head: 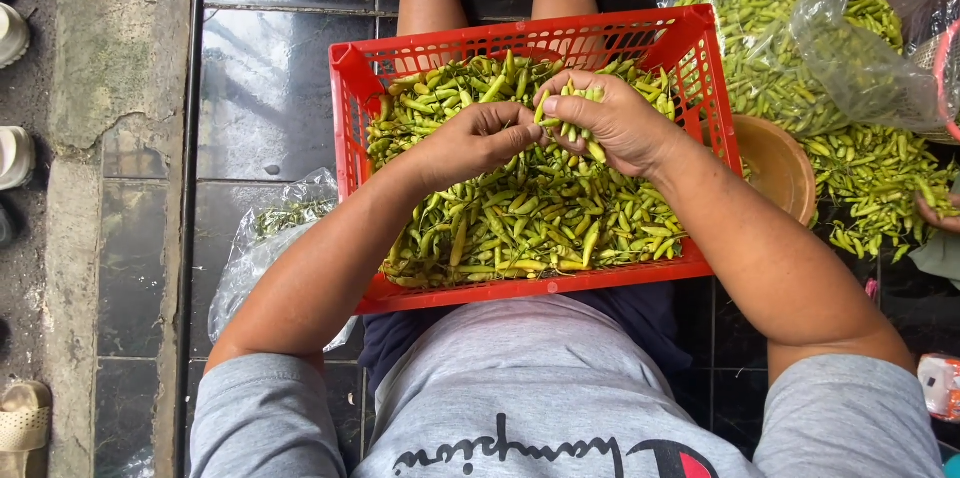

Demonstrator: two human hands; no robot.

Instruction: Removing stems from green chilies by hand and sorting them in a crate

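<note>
A red plastic crate (352, 128) rests on my lap, filled with small green and yellowish chili peppers (540, 218). My right hand (620, 123) hovers over the crate's far part, closed around a bunch of chilies (575, 103). My left hand (475, 138) meets it from the left, its fingertips pinching at one chili of that bunch. Both forearms cross over the crate.
A clear plastic bag (255, 253) with green stems lies on the dark tiled floor to my left. To the right lie a big heap of chilies (870, 183), a clear bag of more chilies (780, 28) and a brown bowl (785, 163). Another person's fingers (940, 213) touch the heap.
</note>
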